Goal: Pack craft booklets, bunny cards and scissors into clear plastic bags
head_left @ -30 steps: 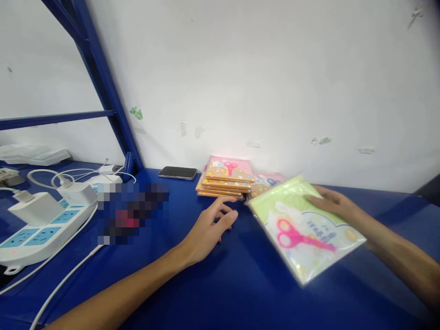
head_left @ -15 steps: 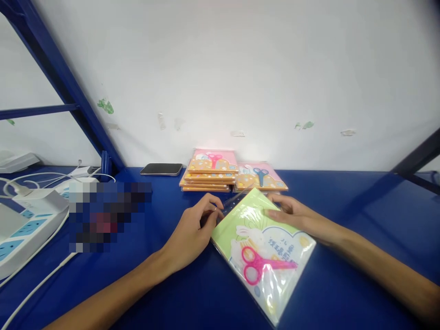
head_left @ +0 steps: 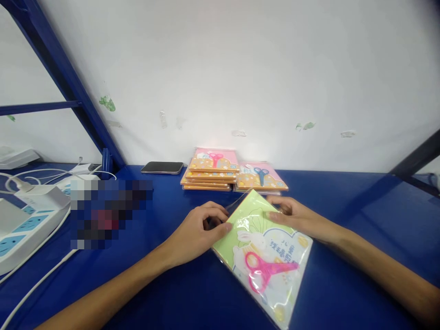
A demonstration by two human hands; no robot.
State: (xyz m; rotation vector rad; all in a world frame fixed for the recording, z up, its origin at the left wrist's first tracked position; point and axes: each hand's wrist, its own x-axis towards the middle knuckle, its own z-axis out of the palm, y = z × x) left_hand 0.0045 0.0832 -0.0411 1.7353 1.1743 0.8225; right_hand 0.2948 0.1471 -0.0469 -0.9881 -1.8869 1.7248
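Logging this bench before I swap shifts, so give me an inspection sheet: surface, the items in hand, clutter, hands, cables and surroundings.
Surface: blue tabletop.
Job's things: green packet in clear wrap, with pink scissors inside.
Clutter: stack of orange packets; single packet with blue scissors beside it; phone lying flat by the wall.
Hands: left hand pinches the green packet's left corner; right hand grips its far corner.
Cables: white cables around the power strip at far left.
Surroundings: white wall, blue frame bars.
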